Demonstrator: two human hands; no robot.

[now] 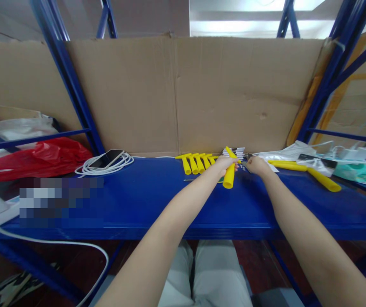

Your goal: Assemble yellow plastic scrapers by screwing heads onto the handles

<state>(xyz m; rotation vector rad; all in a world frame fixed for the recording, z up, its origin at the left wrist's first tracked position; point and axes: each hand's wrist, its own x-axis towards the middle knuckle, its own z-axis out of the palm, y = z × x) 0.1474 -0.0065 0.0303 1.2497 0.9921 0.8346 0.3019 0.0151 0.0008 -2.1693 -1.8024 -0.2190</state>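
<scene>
My left hand is closed around a yellow T-shaped tool, its tubular handle pointing down toward the front edge. Just right of it, my right hand has its fingers pinched close to the tool's head. A thin greyish piece shows at those fingertips, too small to name. Left of my hands, several similar yellow T-shaped tools lie side by side in a row. Behind my left hand sits a stack of small white pieces. A thin metal rod pokes out beside my left forearm, its other end partly hidden.
More yellow tools lie at right, beside plastic bags and white cables. On the left are a phone on a coiled white cable and a red bag. Cardboard backs the blue shelf between blue posts.
</scene>
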